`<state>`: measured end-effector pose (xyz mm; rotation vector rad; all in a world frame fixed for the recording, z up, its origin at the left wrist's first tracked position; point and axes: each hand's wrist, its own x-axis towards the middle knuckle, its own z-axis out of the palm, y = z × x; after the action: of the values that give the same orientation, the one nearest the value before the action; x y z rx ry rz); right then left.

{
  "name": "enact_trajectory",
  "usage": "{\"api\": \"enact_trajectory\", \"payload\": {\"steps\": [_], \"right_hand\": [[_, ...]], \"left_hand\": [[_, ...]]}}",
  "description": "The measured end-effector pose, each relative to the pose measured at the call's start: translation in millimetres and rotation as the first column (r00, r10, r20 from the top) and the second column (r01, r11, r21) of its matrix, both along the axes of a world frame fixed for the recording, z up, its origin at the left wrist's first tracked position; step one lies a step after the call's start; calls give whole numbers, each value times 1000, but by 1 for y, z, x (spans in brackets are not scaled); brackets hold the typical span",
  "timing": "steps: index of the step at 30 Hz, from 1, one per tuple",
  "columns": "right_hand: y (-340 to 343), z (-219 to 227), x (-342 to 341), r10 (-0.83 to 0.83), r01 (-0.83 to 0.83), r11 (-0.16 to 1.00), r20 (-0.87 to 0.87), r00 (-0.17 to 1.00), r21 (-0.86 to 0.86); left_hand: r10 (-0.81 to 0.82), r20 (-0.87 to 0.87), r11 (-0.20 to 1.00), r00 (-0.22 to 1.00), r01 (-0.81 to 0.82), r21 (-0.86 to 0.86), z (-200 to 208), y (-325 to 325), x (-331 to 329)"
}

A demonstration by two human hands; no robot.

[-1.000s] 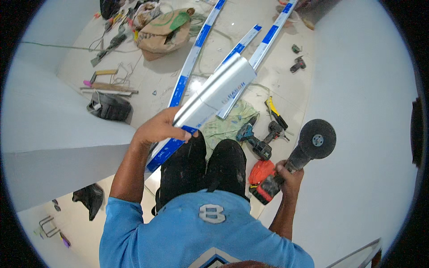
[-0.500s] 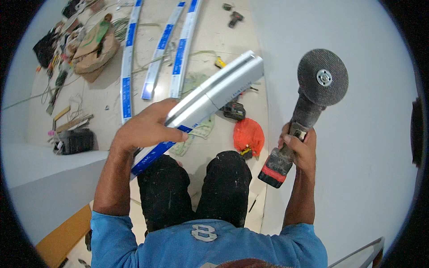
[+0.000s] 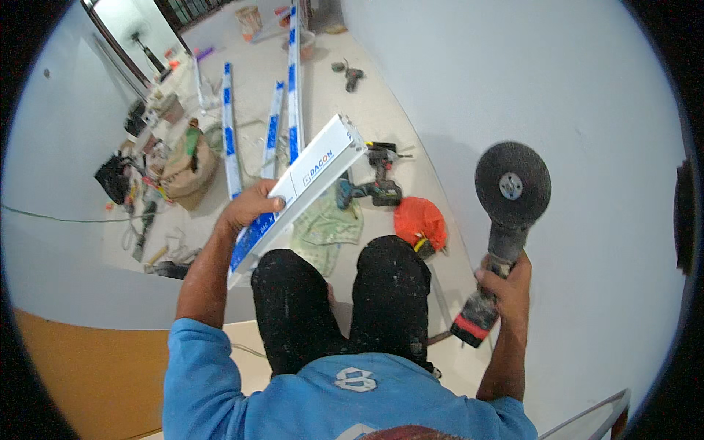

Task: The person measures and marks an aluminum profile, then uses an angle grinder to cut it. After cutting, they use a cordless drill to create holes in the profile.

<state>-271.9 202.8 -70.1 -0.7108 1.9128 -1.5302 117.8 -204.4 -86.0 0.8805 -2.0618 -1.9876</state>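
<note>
Left fingers (image 3: 276, 204) clasp one white profile (image 3: 312, 180), long axis slanting forward-right; right fingers (image 3: 487, 279) grip one angle grinder (image 3: 506, 238), disc (image 3: 512, 185) forward.

Left forearm (image 3: 205, 277) slants up and inward from the elbow; left hand (image 3: 249, 206) gripping, thumb laid across the front, other fingers mostly hidden; right forearm (image 3: 507, 356) nearly straight up the view; right hand (image 3: 509, 286) wrapped in a firm grip, thumb toward the left; hands well apart, left one farther forward; knees (image 3: 390, 258) bent, side by side, slightly parted.
</note>
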Motion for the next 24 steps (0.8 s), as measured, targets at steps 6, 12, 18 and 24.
{"api": "enact_trajectory", "payload": {"steps": [6,12,18,24], "right_hand": [[62,-16,20,11,-10,999,36,999,-47],[86,-30,21,58,-59,993,-12,998,-106],[78,-18,31,79,-84,995,-96,992,-50],[54,8,48,181,-156,975,-157,971,156]], "left_hand": [[-147,-107,989,983,148,1,-1,9,15],[-171,-208,974,963,197,113,25,54,5],[-48,-245,991,968,76,107,-9,71,11],[94,-140,930,986,-137,-341,-36,75,4]]}}
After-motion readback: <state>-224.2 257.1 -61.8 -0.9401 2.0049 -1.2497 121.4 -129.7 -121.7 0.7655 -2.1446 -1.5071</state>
